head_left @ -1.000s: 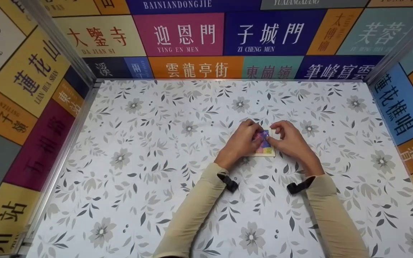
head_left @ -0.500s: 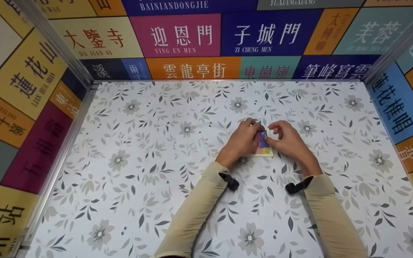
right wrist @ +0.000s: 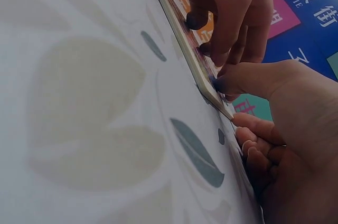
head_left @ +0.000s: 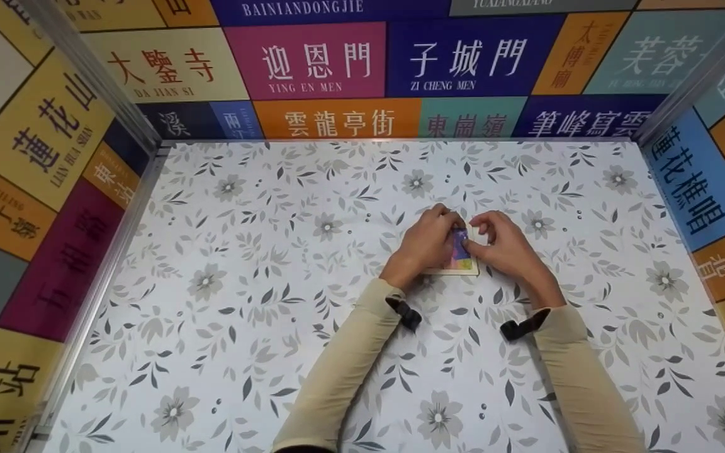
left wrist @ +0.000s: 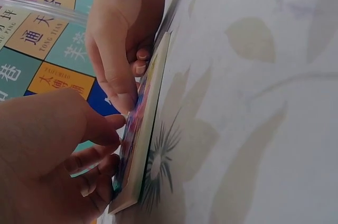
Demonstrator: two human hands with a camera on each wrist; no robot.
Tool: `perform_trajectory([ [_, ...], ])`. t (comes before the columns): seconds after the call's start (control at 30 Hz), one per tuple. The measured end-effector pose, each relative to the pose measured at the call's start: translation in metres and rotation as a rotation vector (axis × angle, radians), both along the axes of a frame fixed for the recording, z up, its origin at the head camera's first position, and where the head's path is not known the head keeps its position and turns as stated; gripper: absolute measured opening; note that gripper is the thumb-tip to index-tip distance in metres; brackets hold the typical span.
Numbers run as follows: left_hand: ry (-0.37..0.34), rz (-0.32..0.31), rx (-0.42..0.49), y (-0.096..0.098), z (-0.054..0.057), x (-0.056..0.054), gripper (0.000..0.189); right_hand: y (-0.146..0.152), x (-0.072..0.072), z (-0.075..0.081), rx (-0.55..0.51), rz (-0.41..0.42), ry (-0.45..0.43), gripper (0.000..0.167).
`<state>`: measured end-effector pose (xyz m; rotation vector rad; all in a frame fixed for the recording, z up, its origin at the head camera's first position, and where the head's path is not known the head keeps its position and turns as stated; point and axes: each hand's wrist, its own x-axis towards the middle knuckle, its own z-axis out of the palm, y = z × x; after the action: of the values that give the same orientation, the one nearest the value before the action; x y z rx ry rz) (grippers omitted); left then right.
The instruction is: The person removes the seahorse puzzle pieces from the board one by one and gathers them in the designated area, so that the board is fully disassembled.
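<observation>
A wide floral tabletop surrounds the board, right hand pinching its edge, left hand touching it, grip unclear.

- The table is flat and white, printed with grey flowers and leaf sprigs in paler and darker grey
- Its far edge runs straight across the head view, while the near side passes out of the frame
- A small thin board lies on it, slightly right of the middle
- The board has a cream border and a bright face, with purple, pink and yellow-green showing upward
- Its near edge runs roughly parallel to the table's far edge
- Much of its left part is hidden in the head view
</observation>
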<state>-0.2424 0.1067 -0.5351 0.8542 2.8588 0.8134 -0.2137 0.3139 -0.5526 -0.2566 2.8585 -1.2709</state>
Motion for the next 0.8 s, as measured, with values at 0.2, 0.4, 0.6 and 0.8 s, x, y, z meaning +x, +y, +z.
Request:
perform_trajectory([
  [0.2,-0.014,0.011,-0.019,0.002,0.002,-0.001,0.027,-0.001,0.001,0.000,-0.012,0.006,-0.004,0.041],
  [0.4,-0.024,0.028,-0.027,0.008,0.008,-0.003,0.021,0.000,0.001,0.001,-0.036,0.001,-0.004,0.040],
  [0.6,-0.043,0.007,0.025,0.011,0.003,-0.007,0.022,0.000,0.002,0.001,-0.035,0.016,-0.003,0.040],
  [0.8,-0.041,0.023,0.070,0.015,-0.013,-0.015,0.016,0.001,0.003,0.001,-0.059,0.023,0.006,0.040],
])
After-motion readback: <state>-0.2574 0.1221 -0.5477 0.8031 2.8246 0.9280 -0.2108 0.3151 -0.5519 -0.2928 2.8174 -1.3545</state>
